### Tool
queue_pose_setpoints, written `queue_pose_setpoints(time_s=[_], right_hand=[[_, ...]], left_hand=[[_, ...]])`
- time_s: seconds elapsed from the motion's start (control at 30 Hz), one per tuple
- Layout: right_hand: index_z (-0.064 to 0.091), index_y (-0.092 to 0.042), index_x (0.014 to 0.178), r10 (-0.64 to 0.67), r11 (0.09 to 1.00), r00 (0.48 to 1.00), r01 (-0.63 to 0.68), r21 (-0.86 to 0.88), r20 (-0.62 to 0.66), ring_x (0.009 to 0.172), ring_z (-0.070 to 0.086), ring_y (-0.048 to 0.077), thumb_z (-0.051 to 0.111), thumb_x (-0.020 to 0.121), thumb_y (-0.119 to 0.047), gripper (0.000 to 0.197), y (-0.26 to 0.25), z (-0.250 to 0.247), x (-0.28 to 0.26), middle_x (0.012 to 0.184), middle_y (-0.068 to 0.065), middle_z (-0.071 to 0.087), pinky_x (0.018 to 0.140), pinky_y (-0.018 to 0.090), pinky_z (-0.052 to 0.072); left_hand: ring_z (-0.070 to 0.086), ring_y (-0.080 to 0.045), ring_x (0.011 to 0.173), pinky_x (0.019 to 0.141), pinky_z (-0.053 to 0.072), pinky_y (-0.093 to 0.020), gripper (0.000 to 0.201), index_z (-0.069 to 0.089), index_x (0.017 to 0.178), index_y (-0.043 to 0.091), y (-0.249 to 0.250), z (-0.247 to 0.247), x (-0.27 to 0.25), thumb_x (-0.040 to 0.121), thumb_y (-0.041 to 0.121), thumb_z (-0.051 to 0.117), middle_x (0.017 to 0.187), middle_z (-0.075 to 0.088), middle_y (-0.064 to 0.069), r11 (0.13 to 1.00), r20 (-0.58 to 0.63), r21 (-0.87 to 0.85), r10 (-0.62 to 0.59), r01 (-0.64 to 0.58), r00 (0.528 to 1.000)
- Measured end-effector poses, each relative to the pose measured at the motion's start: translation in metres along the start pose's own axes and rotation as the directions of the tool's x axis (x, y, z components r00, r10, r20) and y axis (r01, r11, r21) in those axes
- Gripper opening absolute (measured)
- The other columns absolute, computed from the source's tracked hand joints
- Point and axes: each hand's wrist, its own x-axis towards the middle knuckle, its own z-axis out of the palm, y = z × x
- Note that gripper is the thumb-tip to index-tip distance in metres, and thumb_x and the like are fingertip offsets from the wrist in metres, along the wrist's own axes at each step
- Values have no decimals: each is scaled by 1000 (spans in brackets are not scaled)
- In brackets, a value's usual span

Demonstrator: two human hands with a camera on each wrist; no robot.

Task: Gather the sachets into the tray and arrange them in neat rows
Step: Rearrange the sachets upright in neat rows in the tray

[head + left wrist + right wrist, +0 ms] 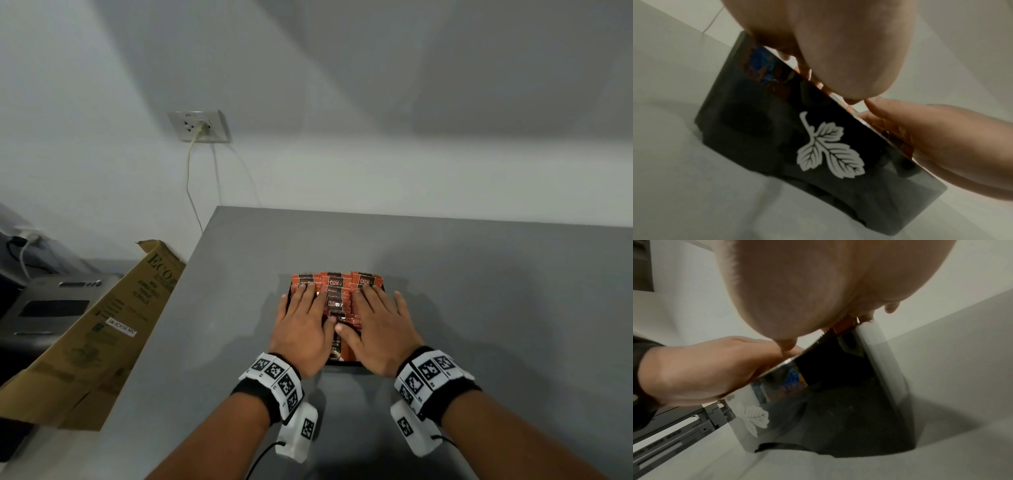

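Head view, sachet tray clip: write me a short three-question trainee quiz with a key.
1. True or false: both hands lie flat, fingers straight, on the orange sachets.
2. Multiple choice: the black tray carries on its side wall A) a white leaf print, B) a red stripe, C) a barcode.
3. Fill in: the cardboard box lies on the person's ____ side of the grey table.

Key: 1 true, the left hand and right hand press them; 2 A; 3 left.
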Motion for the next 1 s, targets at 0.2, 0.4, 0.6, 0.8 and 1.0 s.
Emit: queue_pose_setpoints(time_s=[0.2, 0.4, 0.6, 0.8, 1.0], right_hand=[[23, -16, 156, -2, 1000, 999, 2, -9, -42, 152, 17, 25, 9, 92, -74, 87, 0, 2, 6, 163, 6, 24, 125, 51, 6], [25, -13, 156, 0, 1000, 996, -1, -2, -90, 154, 11, 26, 10, 91, -73, 89, 3, -4, 11, 165, 7, 20, 125, 52, 7], [23, -15, 157, -7, 1000, 998, 7, -2, -55, 154, 14, 22, 14, 94, -72, 86, 3, 0, 10, 165, 4, 24, 125, 51, 3], [20, -14, 158, -10, 1000, 998, 10, 4, -69, 155, 7, 23, 15, 93, -73, 88, 2, -6, 14, 167, 6, 15, 125, 51, 4], [18, -15, 158, -20, 999, 999, 21, 24, -36, 155, 10, 21, 14, 93, -74, 88, 1, -1, 13, 167, 4, 19, 125, 50, -1]], left_hand=[[3, -24, 155, 125, 1, -47, 65, 20, 157, 20, -2, 4, 1, 98, 47, 20, 166, 16, -6, 1000, 5, 19, 2, -2, 1000], [-3, -21, 155, 124, -2, -47, 63, 17, 158, 23, -2, 2, 6, 101, 48, 24, 168, 9, -6, 1000, 19, -4, -23, 23, 1000], [0, -22, 155, 124, -1, -48, 63, 15, 158, 22, -1, 3, 5, 101, 47, 25, 167, 11, -6, 1000, 28, 19, -22, 22, 999], [-1, -22, 155, 123, -2, -48, 63, 15, 158, 23, 0, 2, 6, 100, 46, 25, 167, 10, -6, 1000, 22, 14, -26, 26, 999], [-1, -23, 155, 124, 0, -48, 65, 11, 158, 20, -1, 2, 6, 99, 45, 21, 168, 8, -5, 998, 39, 60, -4, 1, 999]])
